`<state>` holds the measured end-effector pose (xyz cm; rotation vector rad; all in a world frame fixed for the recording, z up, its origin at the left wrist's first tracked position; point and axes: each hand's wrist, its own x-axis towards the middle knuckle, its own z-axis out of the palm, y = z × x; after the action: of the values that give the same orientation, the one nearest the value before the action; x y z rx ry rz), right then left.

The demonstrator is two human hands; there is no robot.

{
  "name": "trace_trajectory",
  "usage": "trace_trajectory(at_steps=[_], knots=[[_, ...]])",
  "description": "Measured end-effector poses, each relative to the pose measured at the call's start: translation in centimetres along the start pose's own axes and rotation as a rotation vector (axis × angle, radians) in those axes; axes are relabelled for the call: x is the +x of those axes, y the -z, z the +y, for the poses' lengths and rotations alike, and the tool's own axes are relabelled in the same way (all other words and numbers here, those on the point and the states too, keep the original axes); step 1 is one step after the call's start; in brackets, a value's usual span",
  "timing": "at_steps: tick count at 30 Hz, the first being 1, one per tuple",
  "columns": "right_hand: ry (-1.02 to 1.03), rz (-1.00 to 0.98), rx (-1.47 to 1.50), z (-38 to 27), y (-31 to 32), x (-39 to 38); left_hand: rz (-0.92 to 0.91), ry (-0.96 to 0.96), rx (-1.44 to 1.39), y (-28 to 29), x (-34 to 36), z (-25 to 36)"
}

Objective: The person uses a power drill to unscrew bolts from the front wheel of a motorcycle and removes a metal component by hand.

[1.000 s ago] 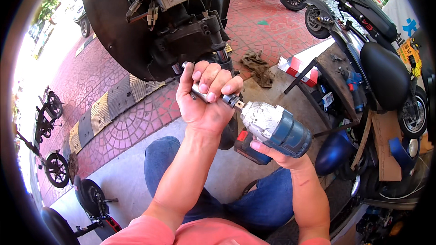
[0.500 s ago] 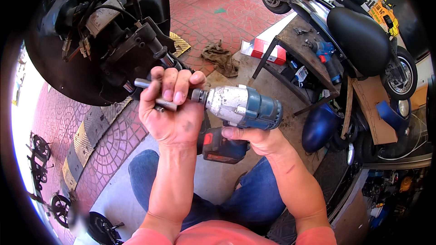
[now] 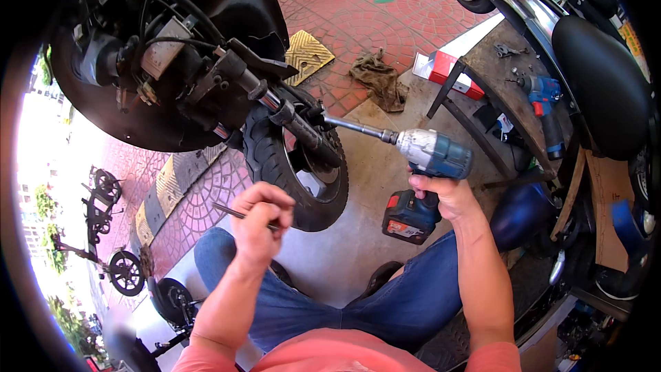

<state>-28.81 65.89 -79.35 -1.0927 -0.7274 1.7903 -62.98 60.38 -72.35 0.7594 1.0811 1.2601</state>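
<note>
While the wheel (image 3: 260, 148) sits in the fork (image 3: 303, 129), the bar (image 3: 361, 128) is already fitted to the driver (image 3: 435, 153). Its far tip lies by the fork, but I cannot tell whether it touches, nor how much work there remains. The right hand (image 3: 446, 194) wraps firmly round the driver's handle, to the right of the wheel; the left hand (image 3: 259, 226) pinches a thin rod (image 3: 227, 211) nearer the body, fingers curled closely round it.
</note>
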Motion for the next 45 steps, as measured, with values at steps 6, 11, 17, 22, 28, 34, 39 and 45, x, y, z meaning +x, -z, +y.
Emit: trace_trajectory(at_steps=[6,11,17,22,28,34,39,45], knots=[[-0.103,-0.096,-0.106,2.8,4.3,5.2,0.019,0.329,0.353,2.9,4.7,3.8],[-0.133,-0.112,-0.081,3.1,4.8,6.9,-0.054,0.609,0.361,2.5,7.1,5.2],[-0.146,-0.155,-0.132,3.8,4.6,8.7,-0.174,0.664,0.386,3.5,7.7,4.9],[-0.161,-0.171,-0.150,3.6,4.4,10.0,-0.165,0.629,0.393,3.7,7.2,4.7],[-0.429,-0.243,-0.246,0.4,6.0,14.3,-0.203,0.672,0.447,4.0,7.7,4.8],[-0.394,-0.392,-0.394,-3.6,6.0,18.0,-0.173,0.641,0.530,3.4,7.4,4.6],[-0.258,-0.428,-0.423,-4.0,5.5,18.0,-0.205,0.661,0.550,4.0,7.3,4.4],[-0.255,-0.425,-0.427,-3.6,5.5,17.0,-0.175,0.693,0.522,3.7,7.4,4.6]])
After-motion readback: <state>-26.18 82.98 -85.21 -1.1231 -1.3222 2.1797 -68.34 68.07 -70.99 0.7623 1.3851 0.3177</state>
